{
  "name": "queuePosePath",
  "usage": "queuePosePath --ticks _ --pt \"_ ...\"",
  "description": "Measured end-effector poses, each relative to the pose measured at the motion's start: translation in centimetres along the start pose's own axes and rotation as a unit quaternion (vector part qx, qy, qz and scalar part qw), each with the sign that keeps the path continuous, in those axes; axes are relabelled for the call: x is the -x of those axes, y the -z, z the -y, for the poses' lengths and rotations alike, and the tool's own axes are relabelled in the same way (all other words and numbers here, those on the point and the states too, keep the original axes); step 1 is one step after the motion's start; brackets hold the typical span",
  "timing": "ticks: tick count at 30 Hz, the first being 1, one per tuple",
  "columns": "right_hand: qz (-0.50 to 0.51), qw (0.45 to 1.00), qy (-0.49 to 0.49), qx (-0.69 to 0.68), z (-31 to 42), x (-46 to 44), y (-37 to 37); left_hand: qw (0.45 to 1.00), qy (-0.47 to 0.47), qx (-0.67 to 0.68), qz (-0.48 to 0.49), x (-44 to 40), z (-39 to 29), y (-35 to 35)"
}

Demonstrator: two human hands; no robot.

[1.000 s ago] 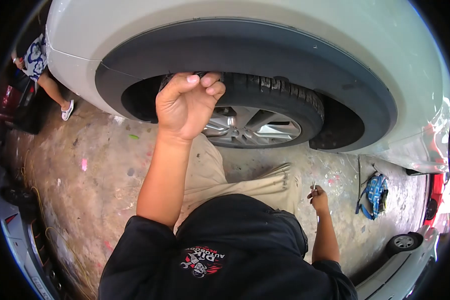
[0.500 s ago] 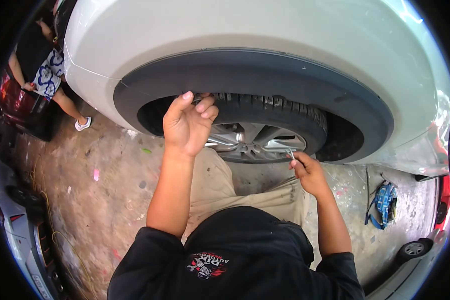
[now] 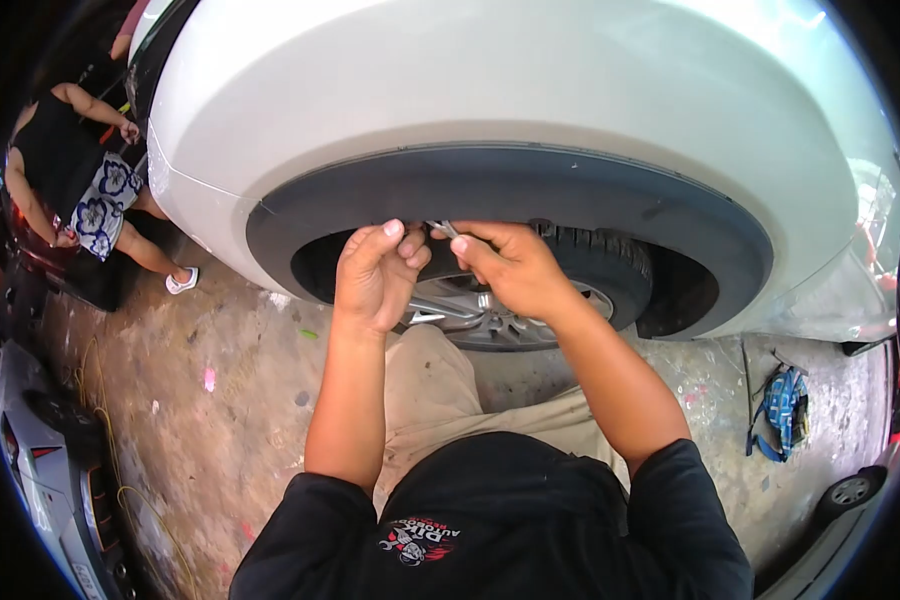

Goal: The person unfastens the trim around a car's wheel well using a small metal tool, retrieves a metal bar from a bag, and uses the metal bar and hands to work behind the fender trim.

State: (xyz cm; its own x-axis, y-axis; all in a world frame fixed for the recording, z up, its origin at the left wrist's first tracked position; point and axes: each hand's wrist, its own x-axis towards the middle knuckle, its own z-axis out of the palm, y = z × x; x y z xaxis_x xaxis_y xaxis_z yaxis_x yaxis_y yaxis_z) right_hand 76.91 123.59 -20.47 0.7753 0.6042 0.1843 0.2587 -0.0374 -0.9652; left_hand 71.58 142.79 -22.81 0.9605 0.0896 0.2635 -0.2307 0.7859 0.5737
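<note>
By one tire (image 3: 615,275), two hands (image 3: 378,280) (image 3: 520,272) flank one tool (image 3: 444,228).

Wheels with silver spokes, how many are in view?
2: the near wheel inside the dark arch trim of the white car; the far wheel on the car at lower right. More may be hidden.

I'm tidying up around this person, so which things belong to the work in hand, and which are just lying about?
Seemingly in the work:
small metal tool, in the right hand
dark wheel-arch trim, its lower edge by the left hand's fingertips
wheel, beneath the trim

Seemingly just lying about:
blue bag, on the floor
green scrap, on the floor
</note>
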Motion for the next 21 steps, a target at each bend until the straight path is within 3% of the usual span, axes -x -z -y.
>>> queuePosePath --ticks 3,11,13,21 --pt "0.001 0.999 -0.044 -0.012 0.6 -0.8 -0.6 0.999 0.001 -0.039 0.002 -0.1 -0.1 0.0" --pt "-0.033 0.999 0.034 0.008 -0.1 -1.9 -0.9 0.999 0.004 -0.035 -0.007 -0.5 0.0 -0.1" --pt "-0.055 0.994 0.096 0.004 -0.7 -2.1 -1.3 1.0 0.001 -0.026 -0.009 -0.5 0.1 -0.1" --pt "-0.065 0.996 0.067 -0.004 1.3 -1.0 -2.3 0.999 -0.004 -0.041 -0.005 -0.6 0.1 0.4"
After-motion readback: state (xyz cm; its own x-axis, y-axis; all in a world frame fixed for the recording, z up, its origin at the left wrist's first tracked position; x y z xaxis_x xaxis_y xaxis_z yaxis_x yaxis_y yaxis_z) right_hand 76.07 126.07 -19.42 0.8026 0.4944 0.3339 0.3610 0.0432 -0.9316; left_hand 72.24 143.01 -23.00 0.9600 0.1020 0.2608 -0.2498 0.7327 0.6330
